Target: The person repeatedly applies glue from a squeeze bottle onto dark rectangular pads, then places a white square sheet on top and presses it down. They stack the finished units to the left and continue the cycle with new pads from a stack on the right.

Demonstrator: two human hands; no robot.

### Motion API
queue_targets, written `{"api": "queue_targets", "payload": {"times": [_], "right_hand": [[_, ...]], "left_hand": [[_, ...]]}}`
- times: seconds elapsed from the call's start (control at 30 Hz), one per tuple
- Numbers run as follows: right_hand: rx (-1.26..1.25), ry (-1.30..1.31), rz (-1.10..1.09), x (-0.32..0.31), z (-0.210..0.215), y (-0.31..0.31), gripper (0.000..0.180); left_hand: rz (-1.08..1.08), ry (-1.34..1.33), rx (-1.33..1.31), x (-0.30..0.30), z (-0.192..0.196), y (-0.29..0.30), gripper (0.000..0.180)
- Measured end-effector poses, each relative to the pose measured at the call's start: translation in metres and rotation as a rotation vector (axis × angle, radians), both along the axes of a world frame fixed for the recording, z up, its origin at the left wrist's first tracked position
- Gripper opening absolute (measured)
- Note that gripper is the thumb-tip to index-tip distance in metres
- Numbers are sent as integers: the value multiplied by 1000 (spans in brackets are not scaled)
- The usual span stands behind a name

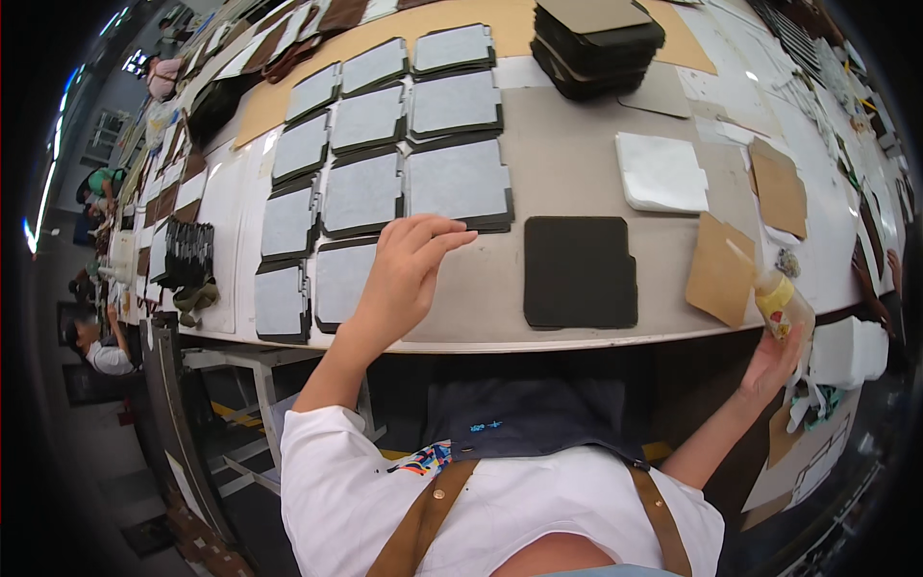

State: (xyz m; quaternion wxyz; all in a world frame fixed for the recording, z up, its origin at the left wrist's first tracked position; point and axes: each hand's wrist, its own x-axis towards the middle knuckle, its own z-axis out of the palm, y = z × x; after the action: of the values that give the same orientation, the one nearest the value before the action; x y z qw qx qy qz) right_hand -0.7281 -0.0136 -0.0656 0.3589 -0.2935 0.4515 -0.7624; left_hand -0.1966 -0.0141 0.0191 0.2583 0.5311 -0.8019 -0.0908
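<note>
My left hand [402,274] is over the near end of the rows of white-faced dark panels [460,181], fingers stretched out to the right and nothing seen in them. Its fingertips are near the lower edge of one panel; I cannot tell whether they touch it. At the table's right front edge my right hand [774,363] is closed around a translucent bottle with a yellow label [775,306], held tilted. Between the hands lies a dark, rounded-corner panel [580,272] with a small step in its right edge.
A tall stack of dark panels [596,48] stands at the back. White sheets [661,173] and brown card pieces [721,269], [777,188] lie on the right. A bundle of dark pieces [183,253] sits at the left. Other people work along the far left and right.
</note>
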Motion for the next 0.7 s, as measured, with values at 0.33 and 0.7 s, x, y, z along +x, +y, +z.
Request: {"api": "queue_targets", "payload": {"times": [0.33,0.7], "right_hand": [[-35,229,155,109,46,-7,70],[-133,560,184,160,50,-11,67]], "left_hand": [[88,314,-29,-68,-49,19,10],[162,370,-109,-63,-70,24,18]]}}
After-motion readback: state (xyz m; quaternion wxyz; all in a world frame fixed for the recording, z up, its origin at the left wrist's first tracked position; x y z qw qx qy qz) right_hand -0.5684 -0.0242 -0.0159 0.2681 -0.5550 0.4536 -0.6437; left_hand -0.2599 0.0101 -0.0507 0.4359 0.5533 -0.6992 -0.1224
